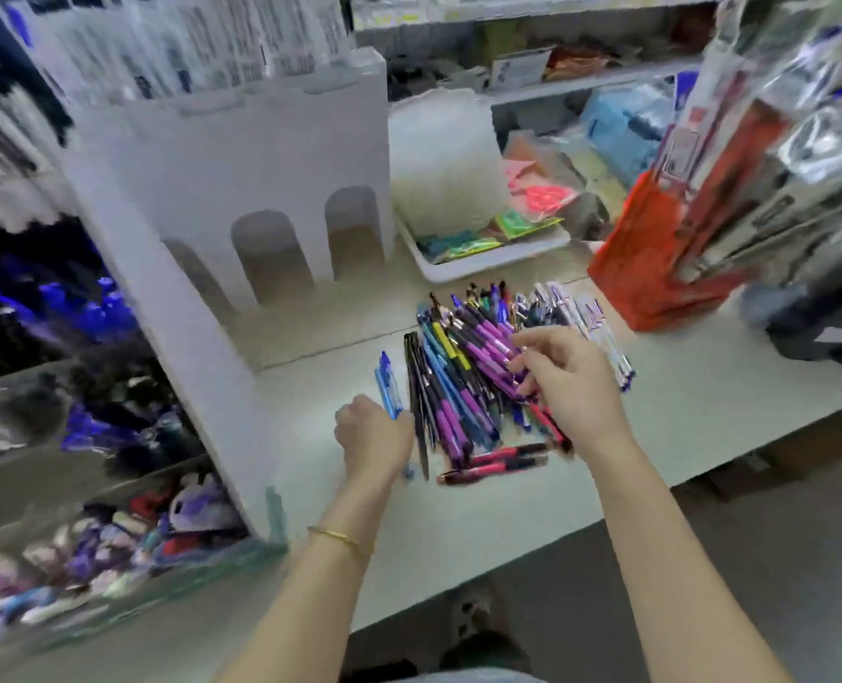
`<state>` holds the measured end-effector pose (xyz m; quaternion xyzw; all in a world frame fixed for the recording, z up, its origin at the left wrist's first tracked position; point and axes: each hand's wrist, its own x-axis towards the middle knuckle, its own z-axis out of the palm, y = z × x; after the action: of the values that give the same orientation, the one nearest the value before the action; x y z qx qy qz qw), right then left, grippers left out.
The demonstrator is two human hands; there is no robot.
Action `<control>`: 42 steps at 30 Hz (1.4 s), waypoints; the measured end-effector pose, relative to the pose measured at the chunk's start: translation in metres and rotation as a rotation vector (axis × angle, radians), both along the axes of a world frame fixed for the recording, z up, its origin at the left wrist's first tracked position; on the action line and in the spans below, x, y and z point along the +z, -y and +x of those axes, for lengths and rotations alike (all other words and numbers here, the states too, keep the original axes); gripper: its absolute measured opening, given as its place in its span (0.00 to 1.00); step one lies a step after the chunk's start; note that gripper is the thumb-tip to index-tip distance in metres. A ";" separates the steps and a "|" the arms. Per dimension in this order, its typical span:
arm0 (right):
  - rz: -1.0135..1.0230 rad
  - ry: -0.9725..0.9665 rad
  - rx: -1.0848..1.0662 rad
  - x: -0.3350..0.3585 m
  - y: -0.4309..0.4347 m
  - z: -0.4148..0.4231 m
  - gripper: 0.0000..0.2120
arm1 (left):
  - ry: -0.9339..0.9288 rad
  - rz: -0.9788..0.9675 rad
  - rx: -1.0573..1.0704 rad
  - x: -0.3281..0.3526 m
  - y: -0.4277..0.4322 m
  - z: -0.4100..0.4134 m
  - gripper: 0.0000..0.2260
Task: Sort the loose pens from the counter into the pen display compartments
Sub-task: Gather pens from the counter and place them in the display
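Purple, blue and black loose pens [463, 367] heap on a pale counter [680, 411]; left hand [372, 436] clutches translucent blue pens [389, 386], right hand [571, 382] reaches in, grip unclear; labels blurred.

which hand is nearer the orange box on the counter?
Right. The right hand sits over the pen pile, just left of the orange box. The left hand, gripping blue pens, is past the pile's left edge, farther off.

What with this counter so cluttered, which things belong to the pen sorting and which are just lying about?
For the job: pile of loose pens, blue pens in the left hand, right hand at the pile, white pen display.
Lying about: white tray of packets, orange box, clear plastic stack.
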<state>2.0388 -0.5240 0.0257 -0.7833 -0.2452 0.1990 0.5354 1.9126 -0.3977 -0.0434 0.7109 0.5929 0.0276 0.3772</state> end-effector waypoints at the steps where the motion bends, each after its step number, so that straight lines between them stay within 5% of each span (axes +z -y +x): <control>1: -0.031 -0.025 0.041 -0.007 -0.001 0.010 0.15 | -0.027 0.011 0.037 -0.007 -0.003 0.011 0.26; 5: -0.085 -0.084 0.168 -0.018 -0.016 0.033 0.12 | -0.081 0.003 -0.003 -0.021 0.000 0.048 0.48; 8: -0.072 -0.120 0.206 -0.022 -0.023 0.045 0.11 | -0.199 0.077 -0.071 -0.026 0.010 0.064 0.54; 29: -0.018 -0.191 0.390 -0.036 -0.072 0.070 0.11 | -0.114 0.286 0.041 -0.039 0.008 0.066 0.43; 42: -0.045 -0.210 0.417 -0.040 -0.094 0.066 0.12 | -0.274 0.209 0.010 -0.038 -0.008 0.064 0.39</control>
<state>2.1047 -0.4296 -0.0139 -0.7025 -0.3400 0.3912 0.4878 1.9770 -0.3900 -0.0811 0.7405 0.6361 -0.0062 0.2168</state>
